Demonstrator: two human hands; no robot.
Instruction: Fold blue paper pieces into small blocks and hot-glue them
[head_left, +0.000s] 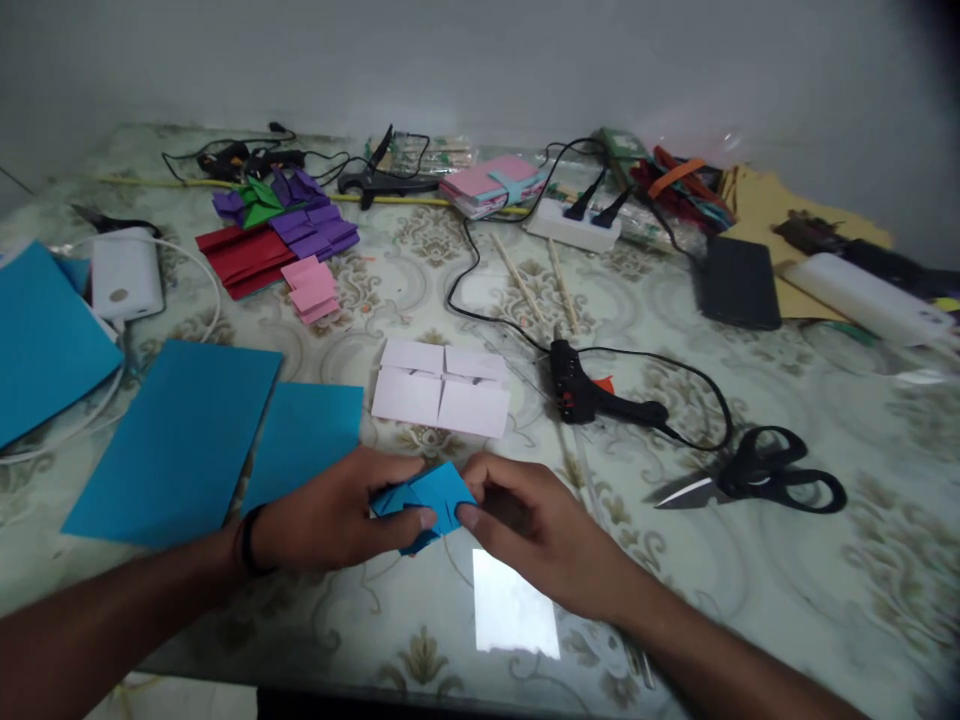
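Left hand and right hand both pinch the folded blue paper piece at lower centre. White folded paper lies just above

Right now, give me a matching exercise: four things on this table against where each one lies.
Things:
1. scissors
2. glue gun
3. folded blue paper
4. white folded paper

Places:
A. between both hands
B. right of the hands, blades pointing left
C. just beyond the hands
D. centre, trailing a black cord

Pairs: 1-B, 2-D, 3-A, 4-C
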